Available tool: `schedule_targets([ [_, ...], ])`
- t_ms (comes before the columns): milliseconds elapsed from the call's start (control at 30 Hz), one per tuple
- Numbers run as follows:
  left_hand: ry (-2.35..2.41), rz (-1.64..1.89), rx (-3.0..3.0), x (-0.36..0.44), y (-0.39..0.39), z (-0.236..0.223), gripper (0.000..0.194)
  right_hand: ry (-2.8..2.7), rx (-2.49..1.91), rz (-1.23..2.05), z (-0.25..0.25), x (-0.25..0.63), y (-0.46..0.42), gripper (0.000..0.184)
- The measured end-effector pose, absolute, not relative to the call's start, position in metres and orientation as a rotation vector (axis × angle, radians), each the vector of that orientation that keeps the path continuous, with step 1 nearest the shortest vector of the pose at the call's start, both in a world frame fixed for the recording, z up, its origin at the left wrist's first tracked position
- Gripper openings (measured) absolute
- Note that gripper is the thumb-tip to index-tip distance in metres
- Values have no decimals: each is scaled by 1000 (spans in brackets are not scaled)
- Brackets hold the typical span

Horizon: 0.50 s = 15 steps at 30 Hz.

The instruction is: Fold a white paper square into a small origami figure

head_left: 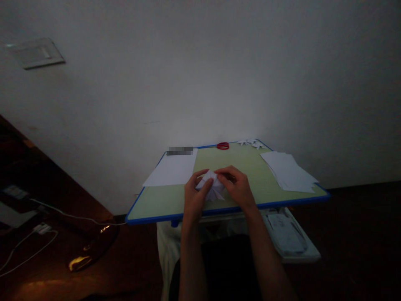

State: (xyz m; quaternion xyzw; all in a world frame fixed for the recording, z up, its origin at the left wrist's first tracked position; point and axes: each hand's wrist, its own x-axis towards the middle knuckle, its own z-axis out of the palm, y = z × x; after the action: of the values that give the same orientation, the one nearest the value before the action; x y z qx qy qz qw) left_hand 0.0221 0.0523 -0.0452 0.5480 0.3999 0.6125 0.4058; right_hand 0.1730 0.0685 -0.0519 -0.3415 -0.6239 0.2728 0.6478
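Between my two hands is a small piece of folded white paper [214, 193], with creases fanning out toward its lower edge. My left hand [196, 193] grips its left side, the thumb lying across the front. At the upper right of the paper, my right hand [235, 184] pinches it between thumb and fingers. Both hands are over the front half of a pale green table [233, 161] with a blue rim. The paper's back is hidden, and parts of its edges are covered by my fingers.
White sheets [172, 169] lie at the table's left, a blurred-out object [180, 151] at their far edge. Red-handled scissors [222, 146] and several small folded paper pieces [252, 143] lie along the back. A stack of paper [288, 170] is at right, above an open drawer [293, 236].
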Motion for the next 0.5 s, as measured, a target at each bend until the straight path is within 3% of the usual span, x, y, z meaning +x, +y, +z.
schedule_targets([
  [500,1036,1582,1473,19,52,-45,46,-1489,-764,655,-51,171,67,15],
])
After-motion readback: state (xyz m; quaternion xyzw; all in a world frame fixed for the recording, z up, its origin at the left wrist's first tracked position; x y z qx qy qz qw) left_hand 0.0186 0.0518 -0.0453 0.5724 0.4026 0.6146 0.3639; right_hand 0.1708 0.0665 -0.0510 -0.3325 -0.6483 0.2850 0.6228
